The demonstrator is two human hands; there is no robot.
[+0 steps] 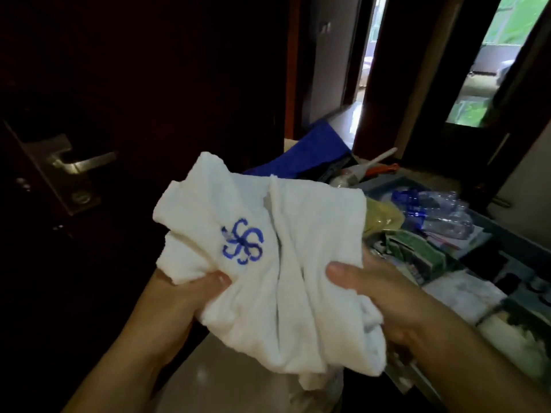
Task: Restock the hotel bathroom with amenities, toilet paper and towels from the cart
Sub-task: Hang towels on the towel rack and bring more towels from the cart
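Tightly, grips (left (183, 304), right (390, 302)) clutch towel (301, 231).

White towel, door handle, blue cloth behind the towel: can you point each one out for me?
white towel (313, 234): head view, plain fabric right of the blue emblem.
door handle (89, 163): head view, middle of the metal lever.
blue cloth (316, 147): head view, its flat upper face.

Soft matt white terry-cloth towel (268, 248), brushed metal door handle (80, 163), crinkly clear plastic bottles (441, 213), glossy floor (232, 377).
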